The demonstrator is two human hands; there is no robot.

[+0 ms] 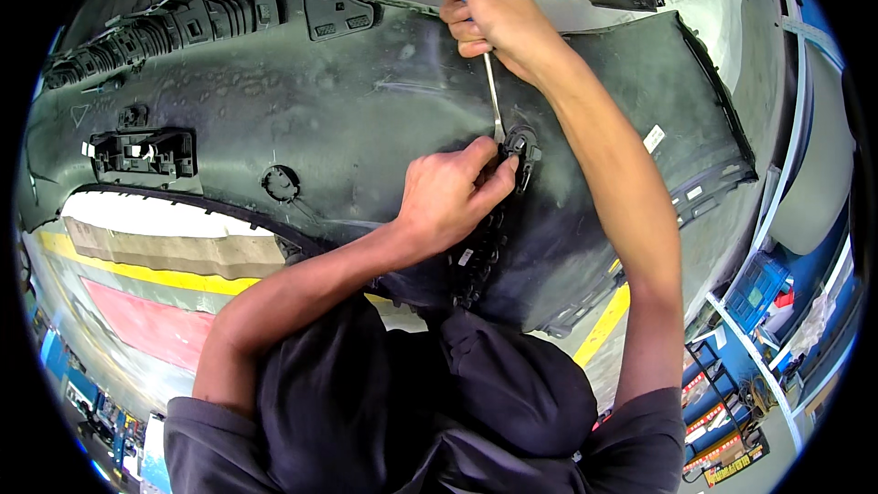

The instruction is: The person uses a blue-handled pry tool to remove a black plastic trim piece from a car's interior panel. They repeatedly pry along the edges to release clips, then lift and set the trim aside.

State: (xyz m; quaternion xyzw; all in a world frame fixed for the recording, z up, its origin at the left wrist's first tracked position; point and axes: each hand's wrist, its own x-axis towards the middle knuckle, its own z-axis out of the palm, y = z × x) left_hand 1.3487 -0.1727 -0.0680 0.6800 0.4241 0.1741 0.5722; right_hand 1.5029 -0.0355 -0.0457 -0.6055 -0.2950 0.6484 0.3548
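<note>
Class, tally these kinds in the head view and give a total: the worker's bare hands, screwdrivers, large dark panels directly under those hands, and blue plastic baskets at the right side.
Left hand and right hand: 2
Flat-bladed screwdriver: 1
Large dark panel: 1
Blue plastic basket: 1
Total: 5

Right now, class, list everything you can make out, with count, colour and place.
Tool: 1, metal shaft, blue handle, upper centre
Strip: 1, black, centre
Panel: 1, dark grey, middle
Ribbed piece: 1, black, upper left
Bracket: 1, black, on the panel's left
Round fitting: 1, black, right of the bracket
Sheeting: count unclear, white, upper right
Floor stripe: two stretches, yellow, both sides
Floor patch: 1, red, lower left
Crate: 1, blue, right
Shelf items: several, mixed colours, lower right
Left hand: 1, bare, at the strip's upper end
Right hand: 1, bare, gripping the tool
Sleeves: 2, dark grey, lower edge
</note>
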